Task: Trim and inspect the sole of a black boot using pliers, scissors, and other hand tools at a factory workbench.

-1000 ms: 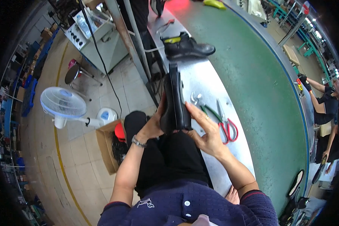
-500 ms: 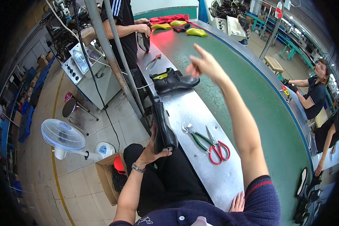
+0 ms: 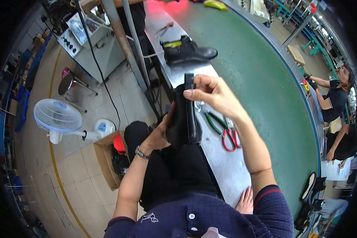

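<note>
Left hand (image 3: 159,133) cups the black boot (image 3: 184,119) from its left side, palm against the leather, fingers wrapped round the lower part, grasping it. Left forearm comes up from the near edge, elbow bent, wrist with a bracelet (image 3: 141,152) just near of the boot. Right hand (image 3: 212,93) is on the boot's far upper end: fingers curled, thumb and fingertips pinching the top edge at the pull tab. Right forearm runs from the near right, angled far-left over the bench.

Boot sits upright over the lap, at the left edge of the steel bench (image 3: 226,166), held between both hands.

Right of the boot, on the bench: red-handled scissors (image 3: 229,135) and green-handled pliers (image 3: 212,121), apart from both hands. Farther along the bench, another black boot (image 3: 188,49) lies on its side. White floor fan (image 3: 57,117) stands well to the left.
</note>
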`<act>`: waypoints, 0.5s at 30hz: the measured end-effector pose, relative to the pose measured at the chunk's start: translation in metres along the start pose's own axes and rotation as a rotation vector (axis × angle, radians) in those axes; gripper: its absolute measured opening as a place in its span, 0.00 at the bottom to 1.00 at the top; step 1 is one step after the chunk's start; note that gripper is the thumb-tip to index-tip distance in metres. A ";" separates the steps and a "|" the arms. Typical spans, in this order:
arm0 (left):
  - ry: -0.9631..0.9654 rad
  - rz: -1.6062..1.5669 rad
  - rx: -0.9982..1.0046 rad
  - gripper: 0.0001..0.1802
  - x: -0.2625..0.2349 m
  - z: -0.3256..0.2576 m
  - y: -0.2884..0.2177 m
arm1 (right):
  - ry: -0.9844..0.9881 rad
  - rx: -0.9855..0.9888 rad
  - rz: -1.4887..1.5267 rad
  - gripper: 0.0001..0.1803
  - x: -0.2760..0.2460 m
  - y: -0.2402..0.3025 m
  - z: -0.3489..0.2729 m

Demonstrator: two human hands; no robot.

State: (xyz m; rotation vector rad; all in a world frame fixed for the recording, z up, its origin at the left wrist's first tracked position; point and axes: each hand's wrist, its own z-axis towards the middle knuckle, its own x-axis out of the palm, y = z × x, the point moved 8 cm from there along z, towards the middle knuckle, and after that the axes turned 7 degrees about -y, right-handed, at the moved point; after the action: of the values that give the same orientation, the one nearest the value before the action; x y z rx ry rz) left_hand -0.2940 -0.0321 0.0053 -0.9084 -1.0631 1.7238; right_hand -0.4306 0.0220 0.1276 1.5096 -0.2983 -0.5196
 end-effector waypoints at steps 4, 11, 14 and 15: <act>0.028 -0.044 0.032 0.62 0.007 -0.003 0.003 | 0.044 -0.020 -0.083 0.25 -0.004 0.007 -0.002; 0.018 -0.074 -0.003 0.62 0.009 -0.009 0.006 | 0.000 -0.179 -0.519 0.24 0.001 0.024 -0.001; 0.009 -0.124 -0.046 0.63 0.012 -0.013 0.017 | -0.049 -0.261 -0.555 0.21 0.006 0.022 0.000; 0.006 -0.119 -0.045 0.63 0.010 -0.013 0.019 | -0.078 -0.341 -0.555 0.21 0.009 0.028 0.001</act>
State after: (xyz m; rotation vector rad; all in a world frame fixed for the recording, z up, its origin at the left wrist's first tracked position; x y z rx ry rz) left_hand -0.2911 -0.0236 -0.0180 -0.8605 -1.1340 1.6043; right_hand -0.4196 0.0160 0.1539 1.2286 0.1566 -1.0168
